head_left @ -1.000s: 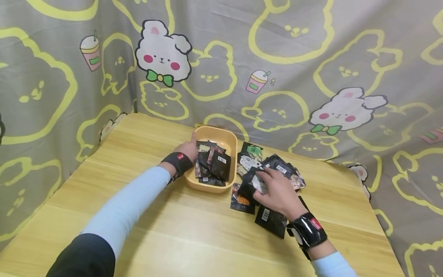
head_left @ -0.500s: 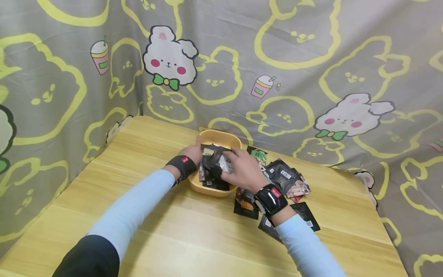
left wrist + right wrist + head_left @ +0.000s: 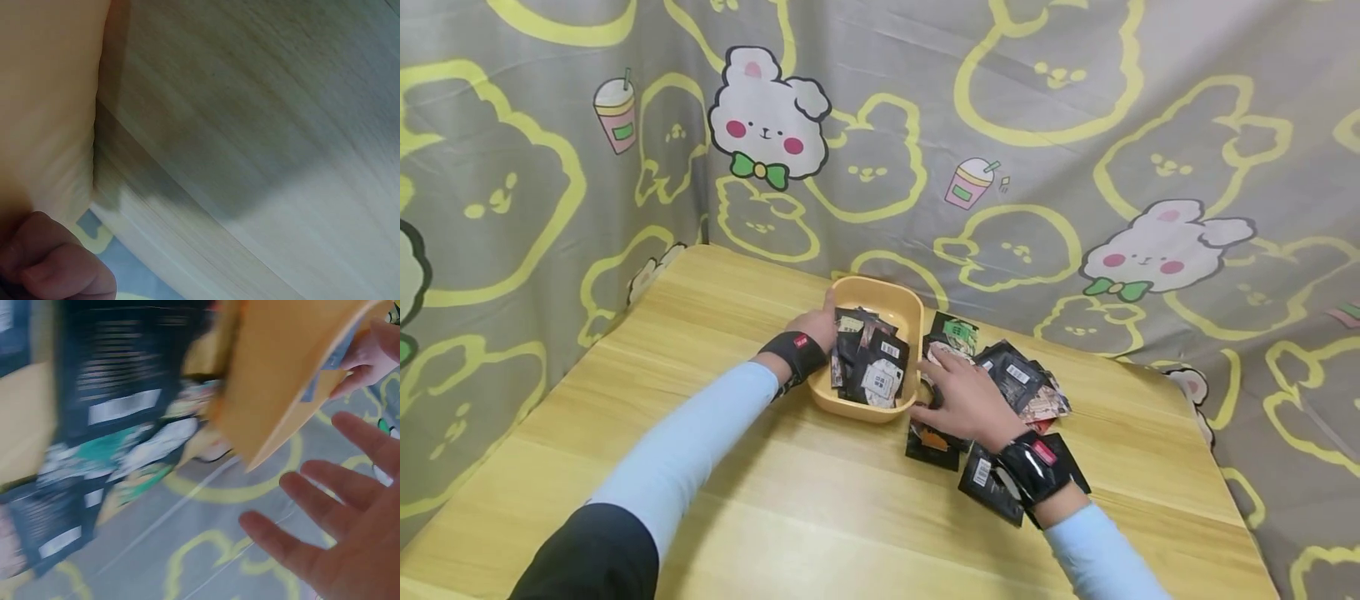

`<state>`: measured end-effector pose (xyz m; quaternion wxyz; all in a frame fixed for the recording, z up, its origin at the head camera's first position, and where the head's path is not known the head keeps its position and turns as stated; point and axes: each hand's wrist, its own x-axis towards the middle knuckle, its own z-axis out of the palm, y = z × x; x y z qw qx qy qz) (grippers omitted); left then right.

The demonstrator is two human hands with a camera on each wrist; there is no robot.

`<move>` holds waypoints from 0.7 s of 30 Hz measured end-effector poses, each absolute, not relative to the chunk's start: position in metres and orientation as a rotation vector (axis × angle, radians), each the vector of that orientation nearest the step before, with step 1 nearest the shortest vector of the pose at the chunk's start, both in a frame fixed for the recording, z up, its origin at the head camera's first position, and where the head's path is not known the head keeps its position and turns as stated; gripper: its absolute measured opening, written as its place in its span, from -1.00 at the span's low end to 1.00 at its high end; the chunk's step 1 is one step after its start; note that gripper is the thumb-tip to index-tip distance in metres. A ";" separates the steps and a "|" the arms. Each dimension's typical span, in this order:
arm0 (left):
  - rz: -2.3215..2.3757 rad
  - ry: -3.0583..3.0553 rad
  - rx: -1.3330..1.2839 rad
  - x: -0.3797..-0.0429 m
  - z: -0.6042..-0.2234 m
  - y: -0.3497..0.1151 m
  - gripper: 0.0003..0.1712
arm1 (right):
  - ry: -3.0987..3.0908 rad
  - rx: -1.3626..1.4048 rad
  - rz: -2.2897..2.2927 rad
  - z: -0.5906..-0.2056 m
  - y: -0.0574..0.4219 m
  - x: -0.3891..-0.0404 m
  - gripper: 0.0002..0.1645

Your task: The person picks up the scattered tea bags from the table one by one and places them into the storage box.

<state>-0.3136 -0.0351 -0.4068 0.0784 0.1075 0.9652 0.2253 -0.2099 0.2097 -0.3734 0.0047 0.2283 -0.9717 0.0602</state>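
Observation:
A yellow plastic tub (image 3: pixel 850 408) holds a heap of small black packets (image 3: pixel 850 354). On top lies a packet with a white label (image 3: pixel 882 382). My left hand (image 3: pixel 814 329) grips the tub's left side, finger and thumb at the rim. In the left wrist view curled fingers (image 3: pixel 62 269) lie by the tub wall (image 3: pixel 44 119). My right hand (image 3: pixel 972 402) hovers just right of the tub over loose packets (image 3: pixel 1015 375), holding nothing. Its fingers (image 3: pixel 331 494) are spread apart in the right wrist view, and they hide part of the loose pile in the head view.
Wooden table (image 3: pixel 775 500) stretches in front of the tub. A grey curtain (image 3: pixel 880 108) with yellow animal outlines hangs behind and at both sides. A packet with an orange patch (image 3: pixel 932 446) and one with a barcode (image 3: pixel 988 483) lie nearer me.
My right hand carried a white-labelled packet from the pile leftward into the tub, let it go, and moved back right over the loose packets. My left hand stayed at the tub.

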 end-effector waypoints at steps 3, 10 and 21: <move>0.672 2.884 0.309 -0.317 -0.412 -0.034 -0.16 | -3.060 0.678 0.194 -0.378 0.238 -0.191 -0.21; 0.623 2.878 0.288 -0.321 -0.415 -0.037 -0.20 | -3.208 0.494 0.286 -0.403 0.289 -0.148 -0.26; 0.617 2.905 0.316 -0.316 -0.407 -0.033 -0.19 | -3.339 0.448 0.296 -0.429 0.307 -0.132 -0.11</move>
